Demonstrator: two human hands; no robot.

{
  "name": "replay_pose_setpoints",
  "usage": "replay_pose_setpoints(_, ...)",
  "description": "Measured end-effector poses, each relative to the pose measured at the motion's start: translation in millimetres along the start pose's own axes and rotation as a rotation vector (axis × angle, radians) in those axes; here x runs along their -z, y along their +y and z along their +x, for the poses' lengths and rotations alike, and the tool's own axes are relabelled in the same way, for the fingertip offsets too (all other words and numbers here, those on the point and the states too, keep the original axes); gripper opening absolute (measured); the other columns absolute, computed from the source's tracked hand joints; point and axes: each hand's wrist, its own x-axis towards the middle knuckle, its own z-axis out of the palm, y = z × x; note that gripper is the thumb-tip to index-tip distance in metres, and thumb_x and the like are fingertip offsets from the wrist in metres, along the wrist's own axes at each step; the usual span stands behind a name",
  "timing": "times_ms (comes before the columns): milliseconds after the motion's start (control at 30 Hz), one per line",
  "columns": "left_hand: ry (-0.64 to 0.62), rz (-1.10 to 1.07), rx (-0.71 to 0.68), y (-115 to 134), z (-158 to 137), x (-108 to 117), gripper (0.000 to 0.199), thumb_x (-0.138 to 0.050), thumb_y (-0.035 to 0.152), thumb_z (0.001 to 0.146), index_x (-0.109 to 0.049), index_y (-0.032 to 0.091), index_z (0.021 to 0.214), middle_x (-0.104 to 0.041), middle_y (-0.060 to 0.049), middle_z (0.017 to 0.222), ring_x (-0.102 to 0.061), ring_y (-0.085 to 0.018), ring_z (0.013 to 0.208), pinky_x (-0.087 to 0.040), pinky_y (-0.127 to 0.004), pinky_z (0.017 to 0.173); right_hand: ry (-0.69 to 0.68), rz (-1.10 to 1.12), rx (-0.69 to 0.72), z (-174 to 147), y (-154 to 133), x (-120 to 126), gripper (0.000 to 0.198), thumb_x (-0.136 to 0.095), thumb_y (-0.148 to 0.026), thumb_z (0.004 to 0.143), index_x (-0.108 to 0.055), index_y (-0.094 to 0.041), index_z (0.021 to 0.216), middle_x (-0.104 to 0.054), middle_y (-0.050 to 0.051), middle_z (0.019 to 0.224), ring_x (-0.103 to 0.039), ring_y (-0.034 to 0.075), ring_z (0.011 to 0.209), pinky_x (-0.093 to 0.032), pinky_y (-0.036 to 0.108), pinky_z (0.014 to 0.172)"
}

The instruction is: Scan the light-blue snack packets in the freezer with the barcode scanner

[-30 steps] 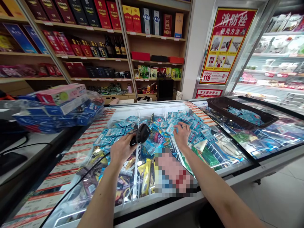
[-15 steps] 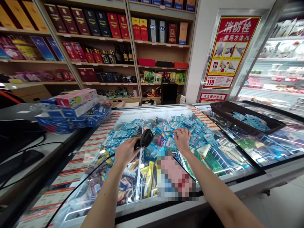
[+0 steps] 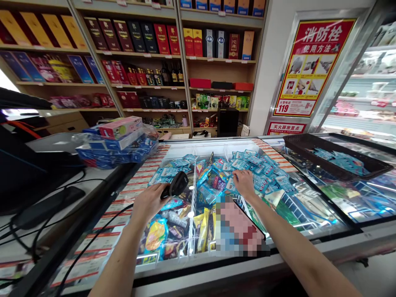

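My left hand [image 3: 149, 202] is wrapped round the handle of a black barcode scanner [image 3: 178, 185], its head tilted up to the right over the glass freezer top. A black cord runs from the hand to the lower left. My right hand [image 3: 244, 183] is above small blue packets [image 3: 258, 163] spread in a loose heap on the glass. Its fingers are bent with the tips down among the packets; anything between them is hidden. Below that hand lies a flat pixelated thing [image 3: 241, 227] with a dark edge.
Wrapped ice-cream packs [image 3: 156, 233] lie in wire baskets under the glass. A brown tray [image 3: 297, 144] with more blue packets stands at right. Blue boxes in plastic [image 3: 117, 144] sit on the left counter beside loose cables [image 3: 37, 231]. Shelves of boxed bottles [image 3: 150, 37] stand behind.
The view has turned left, so most things appear farther right. The scanner has moved left and slightly down relative to the freezer, uncovering more ice-cream packs. My right hand stays among the blue packets.
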Motion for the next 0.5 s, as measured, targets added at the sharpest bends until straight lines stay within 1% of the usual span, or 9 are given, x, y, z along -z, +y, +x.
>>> replay_pose_setpoints(100, 0.011, 0.010, 0.069, -12, -12, 0, 0.037, -0.042, 0.040, 0.083, -0.052, 0.023, 0.114, -0.063, -0.006, 0.104, -0.059, -0.023, 0.093, -0.042, -0.030, 0.066, -0.050, -0.044, 0.006, 1, -4, -2, 0.025, -0.039, -0.019, 0.088, -0.063, -0.020, 0.092, -0.067, 0.004, 0.081, -0.055, 0.018, 0.081, -0.026, 0.036, 0.091)
replay_pose_setpoints(167, 0.035, 0.008, 0.139, -18, -19, -3, 0.037, -0.042, 0.040, 0.083, -0.053, 0.023, 0.113, -0.063, -0.006, 0.106, -0.058, -0.023, 0.094, -0.041, -0.030, 0.065, -0.066, -0.060, 0.011, 4, -10, -2, 0.025, -0.039, -0.020, 0.088, -0.064, -0.020, 0.092, -0.067, 0.004, 0.081, -0.055, 0.019, 0.082, -0.026, 0.037, 0.092)
replay_pose_setpoints(233, 0.055, 0.004, 0.186, -23, -25, -7, 0.036, -0.044, 0.040, 0.082, -0.053, 0.023, 0.112, -0.063, -0.007, 0.106, -0.057, -0.023, 0.097, -0.041, -0.029, 0.065, -0.090, -0.055, 0.048, 9, -20, -2, 0.025, -0.040, -0.020, 0.088, -0.065, -0.021, 0.092, -0.067, 0.004, 0.085, -0.055, 0.019, 0.086, -0.025, 0.037, 0.092)
replay_pose_setpoints(300, 0.068, 0.002, 0.209, -26, -28, -9, 0.035, -0.045, 0.039, 0.081, -0.053, 0.023, 0.111, -0.063, -0.006, 0.106, -0.057, -0.023, 0.099, -0.041, -0.029, 0.065, -0.142, -0.029, 0.123, 17, -35, -4, 0.024, -0.042, -0.021, 0.088, -0.065, -0.022, 0.093, -0.068, 0.004, 0.091, -0.055, 0.020, 0.090, -0.027, 0.037, 0.092)
replay_pose_setpoints(367, 0.079, -0.002, 0.229, -28, -29, -10, 0.035, -0.045, 0.039, 0.082, -0.053, 0.024, 0.112, -0.063, -0.005, 0.106, -0.057, -0.022, 0.099, -0.041, -0.029, 0.064, -0.228, 0.013, 0.210, 27, -55, -10, 0.024, -0.044, -0.024, 0.087, -0.065, -0.023, 0.097, -0.067, 0.004, 0.095, -0.055, 0.020, 0.093, -0.030, 0.035, 0.090)
replay_pose_setpoints(467, 0.063, -0.016, 0.240, -31, -31, -8, 0.036, -0.045, 0.041, 0.081, -0.052, 0.025, 0.113, -0.063, -0.004, 0.106, -0.057, -0.022, 0.099, -0.041, -0.029, 0.062, -0.330, 0.084, 0.293, 39, -88, -28, 0.023, -0.048, -0.028, 0.086, -0.065, -0.024, 0.102, -0.068, 0.004, 0.095, -0.056, 0.020, 0.094, -0.035, 0.033, 0.087)
replay_pose_setpoints(500, 0.051, -0.020, 0.239, -32, -31, -6, 0.036, -0.045, 0.041, 0.081, -0.052, 0.025, 0.113, -0.063, -0.004, 0.106, -0.057, -0.022, 0.098, -0.041, -0.029, 0.062, -0.362, 0.113, 0.291, 43, -99, -36, 0.022, -0.051, -0.030, 0.085, -0.065, -0.024, 0.100, -0.068, 0.004, 0.096, -0.057, 0.021, 0.093, -0.037, 0.032, 0.085)
